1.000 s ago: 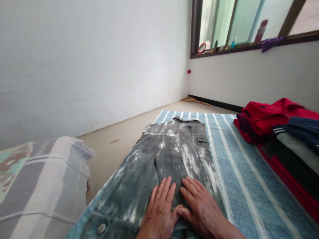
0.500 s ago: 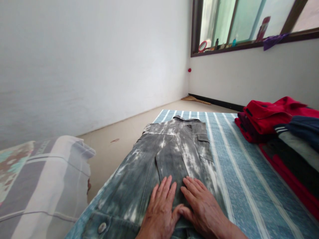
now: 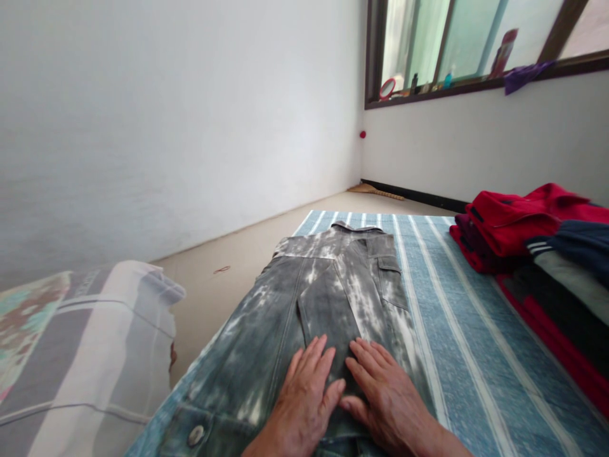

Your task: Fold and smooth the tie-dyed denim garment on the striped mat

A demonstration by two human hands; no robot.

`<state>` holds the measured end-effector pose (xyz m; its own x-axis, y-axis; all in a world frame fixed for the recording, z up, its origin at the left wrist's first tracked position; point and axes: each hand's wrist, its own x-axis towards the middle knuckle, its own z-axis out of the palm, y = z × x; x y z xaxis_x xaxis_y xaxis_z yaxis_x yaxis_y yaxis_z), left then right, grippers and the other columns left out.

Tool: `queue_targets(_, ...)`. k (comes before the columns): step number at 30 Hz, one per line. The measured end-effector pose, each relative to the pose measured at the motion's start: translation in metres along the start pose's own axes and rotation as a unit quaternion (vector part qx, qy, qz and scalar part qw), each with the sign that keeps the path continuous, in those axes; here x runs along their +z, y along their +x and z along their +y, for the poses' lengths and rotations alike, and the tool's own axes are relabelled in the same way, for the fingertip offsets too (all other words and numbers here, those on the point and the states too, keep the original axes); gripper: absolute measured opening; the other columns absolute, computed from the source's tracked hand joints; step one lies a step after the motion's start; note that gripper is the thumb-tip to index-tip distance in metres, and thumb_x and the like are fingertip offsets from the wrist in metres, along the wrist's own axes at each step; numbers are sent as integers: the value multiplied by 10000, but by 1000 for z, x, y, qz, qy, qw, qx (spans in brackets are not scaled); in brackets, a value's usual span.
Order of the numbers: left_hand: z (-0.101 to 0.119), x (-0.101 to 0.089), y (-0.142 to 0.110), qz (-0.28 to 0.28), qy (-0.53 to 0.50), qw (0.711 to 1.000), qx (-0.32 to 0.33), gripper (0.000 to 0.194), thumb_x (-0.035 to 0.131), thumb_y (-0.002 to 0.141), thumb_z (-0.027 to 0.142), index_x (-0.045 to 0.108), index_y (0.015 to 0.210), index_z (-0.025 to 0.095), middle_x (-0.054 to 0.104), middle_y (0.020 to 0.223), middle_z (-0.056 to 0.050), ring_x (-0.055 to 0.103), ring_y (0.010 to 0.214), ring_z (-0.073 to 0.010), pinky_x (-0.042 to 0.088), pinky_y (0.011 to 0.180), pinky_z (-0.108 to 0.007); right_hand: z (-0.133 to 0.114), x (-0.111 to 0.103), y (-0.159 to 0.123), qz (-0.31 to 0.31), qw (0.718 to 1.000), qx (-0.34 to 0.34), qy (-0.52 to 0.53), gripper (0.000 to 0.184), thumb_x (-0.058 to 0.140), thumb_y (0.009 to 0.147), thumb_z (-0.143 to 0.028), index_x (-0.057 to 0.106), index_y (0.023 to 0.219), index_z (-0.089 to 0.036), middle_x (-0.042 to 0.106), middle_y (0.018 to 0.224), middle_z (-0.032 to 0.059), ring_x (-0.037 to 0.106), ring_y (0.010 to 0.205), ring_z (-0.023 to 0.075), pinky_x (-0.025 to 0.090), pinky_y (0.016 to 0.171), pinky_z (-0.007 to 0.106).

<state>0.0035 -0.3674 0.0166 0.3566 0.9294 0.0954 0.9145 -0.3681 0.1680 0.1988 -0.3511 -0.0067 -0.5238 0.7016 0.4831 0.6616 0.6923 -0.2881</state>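
Two hands, left [image 3: 299, 406] and right [image 3: 385, 406], press spread on a bleached denim jacket [image 3: 328, 304]. It lies on a striped blue mat [image 3: 476, 355], long axis pointing away, collar farthest.

Soft daylight is pouring in through the long glass window in a dark wooden frame [image 3: 457, 38], and its panes are glaring almost white. That light is washing the white plaster wall [image 3: 190, 127] left of the window in a pale, even glow, with hardly any shadow falling anywhere. Farther from the window, the bleached grey denim garment [image 3: 328, 298] is lying in flatter, dimmer light. The wide lens is stretching and bending shapes toward the picture's edges, while the folded red cloth [image 3: 518, 216] below the window is blurring slightly.
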Motion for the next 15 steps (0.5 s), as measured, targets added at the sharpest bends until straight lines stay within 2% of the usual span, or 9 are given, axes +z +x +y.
queue_targets(3,-4,-14,23,10,-14,1000,-8,435,385,939,365,484,1328,200,411,1462,-103,346,1360,-243,344,1093,-477,0,-2,0,-12,1000,6,-4,468,520,893,-526,613,1166,-157,571,1294,132,491,1233,287,407,1030,458)
queue_targets(7,-8,-23,74,-12,4,999,-49,458,404,927,340,482,1320,118,369,1479,-155,275,1391,-260,278,1125,-448,0,-2,1,-22,1000,8,-7,481,505,894,-545,617,1163,-161,568,1298,128,492,1232,288,408,1028,459)
queue_targets(11,-13,-18,122,-42,15,992,-117,594,329,945,468,378,1398,88,263,1524,-168,182,1420,-268,229,1137,-440,1,0,1,-11,1000,0,-15,489,485,900,-556,618,1159,-163,577,1288,127,506,1219,288,426,1012,451)
queue_targets(15,-21,-3,145,-58,37,985,-157,711,209,933,583,273,1455,106,167,1554,-140,99,1437,-251,155,1152,-457,2,2,1,7,1000,-10,-23,497,480,896,-571,627,1137,-162,595,1264,126,530,1194,282,447,992,438)
